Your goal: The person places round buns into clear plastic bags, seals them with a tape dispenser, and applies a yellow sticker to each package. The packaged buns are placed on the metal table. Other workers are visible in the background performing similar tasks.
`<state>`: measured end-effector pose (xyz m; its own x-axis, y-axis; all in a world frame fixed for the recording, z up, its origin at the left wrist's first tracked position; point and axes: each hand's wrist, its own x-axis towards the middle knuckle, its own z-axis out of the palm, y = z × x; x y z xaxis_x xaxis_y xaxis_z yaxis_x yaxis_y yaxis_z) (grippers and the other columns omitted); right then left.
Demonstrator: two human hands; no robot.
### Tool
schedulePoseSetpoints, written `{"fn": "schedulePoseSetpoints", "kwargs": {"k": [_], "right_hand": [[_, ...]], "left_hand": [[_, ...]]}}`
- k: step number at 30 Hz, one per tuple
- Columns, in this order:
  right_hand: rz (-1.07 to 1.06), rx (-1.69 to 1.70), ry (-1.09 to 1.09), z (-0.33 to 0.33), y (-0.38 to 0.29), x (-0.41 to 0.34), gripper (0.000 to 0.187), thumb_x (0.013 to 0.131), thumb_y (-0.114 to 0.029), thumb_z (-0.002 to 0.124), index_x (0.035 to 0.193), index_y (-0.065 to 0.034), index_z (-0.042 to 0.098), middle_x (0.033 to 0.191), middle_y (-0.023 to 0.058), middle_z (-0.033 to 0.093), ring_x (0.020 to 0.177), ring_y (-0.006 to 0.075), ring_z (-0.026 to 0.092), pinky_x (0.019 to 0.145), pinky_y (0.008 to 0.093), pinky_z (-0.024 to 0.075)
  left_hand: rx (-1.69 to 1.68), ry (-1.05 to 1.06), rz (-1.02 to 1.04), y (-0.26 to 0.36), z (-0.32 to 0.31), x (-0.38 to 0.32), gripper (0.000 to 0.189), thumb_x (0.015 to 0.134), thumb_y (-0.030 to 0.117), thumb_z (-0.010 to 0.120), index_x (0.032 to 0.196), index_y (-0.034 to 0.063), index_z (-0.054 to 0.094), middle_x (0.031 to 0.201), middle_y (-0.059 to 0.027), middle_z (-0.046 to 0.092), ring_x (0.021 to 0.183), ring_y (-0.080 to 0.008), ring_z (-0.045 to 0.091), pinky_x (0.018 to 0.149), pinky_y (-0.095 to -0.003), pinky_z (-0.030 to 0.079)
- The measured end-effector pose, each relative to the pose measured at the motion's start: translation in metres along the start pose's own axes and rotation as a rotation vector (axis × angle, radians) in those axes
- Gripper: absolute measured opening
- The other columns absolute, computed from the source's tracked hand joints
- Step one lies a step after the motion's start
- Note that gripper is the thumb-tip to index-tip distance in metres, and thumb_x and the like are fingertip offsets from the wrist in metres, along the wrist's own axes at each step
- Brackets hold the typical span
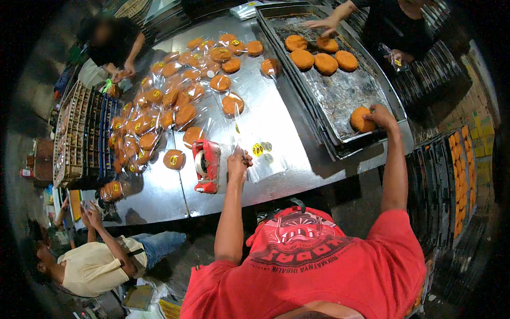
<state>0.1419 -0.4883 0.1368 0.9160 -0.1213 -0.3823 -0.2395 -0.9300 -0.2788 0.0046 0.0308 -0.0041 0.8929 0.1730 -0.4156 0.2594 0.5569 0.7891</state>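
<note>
My right hand (380, 116) grips the edge of a round golden-brown bun (361, 119) at the near end of a metal baking tray (334, 105). Several more buns (326, 63) lie toward the tray's far end. On the steel table (279, 119), my left hand (238, 162) pinches a clear plastic bag (238, 133). Flat clear bags (269, 169) lie just right of that hand, beside yellow round stickers (258, 149). A red tape dispenser (207, 165) stands close to the left of my left hand.
Many bagged buns (175, 93) with yellow stickers cover the table's left part. Stacked crates (77, 135) stand at its left end. Co-workers stand at the far left, near left and far right; one person's hand (324, 26) reaches over the tray. Racked trays (438, 183) are at my right.
</note>
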Motion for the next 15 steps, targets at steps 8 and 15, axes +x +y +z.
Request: {"fn": "schedulePoseSetpoints", "kwargs": {"k": [8, 15], "right_hand": [[-0.308, 0.537, 0.376, 0.013, -0.092, -0.057, 0.055, 0.073, -0.022, 0.077, 0.117, -0.0033, 0.051, 0.102, 0.0157, 0.062, 0.092, 0.0251, 0.062, 0.08, 0.0374, 0.0505], [-0.532, 0.977, -0.234, 0.128, -0.219, -0.112, 0.05, 0.077, -0.021, 0.076, 0.12, -0.0029, 0.056, 0.096, 0.0085, 0.065, 0.084, 0.0163, 0.063, 0.06, 0.0286, 0.0544]], "left_hand": [[-0.374, -0.033, -0.047, 0.011, 0.038, 0.002, 0.018, 0.094, 0.023, 0.059, 0.1, 0.0063, 0.056, 0.093, -0.0079, 0.061, 0.078, -0.0208, 0.059, 0.07, -0.0357, 0.05], [-0.305, 0.194, -0.044, 0.019, 0.108, -0.023, 0.037, 0.095, 0.035, 0.051, 0.119, 0.0069, 0.054, 0.117, -0.0089, 0.059, 0.108, -0.0235, 0.057, 0.081, -0.0412, 0.049]]}}
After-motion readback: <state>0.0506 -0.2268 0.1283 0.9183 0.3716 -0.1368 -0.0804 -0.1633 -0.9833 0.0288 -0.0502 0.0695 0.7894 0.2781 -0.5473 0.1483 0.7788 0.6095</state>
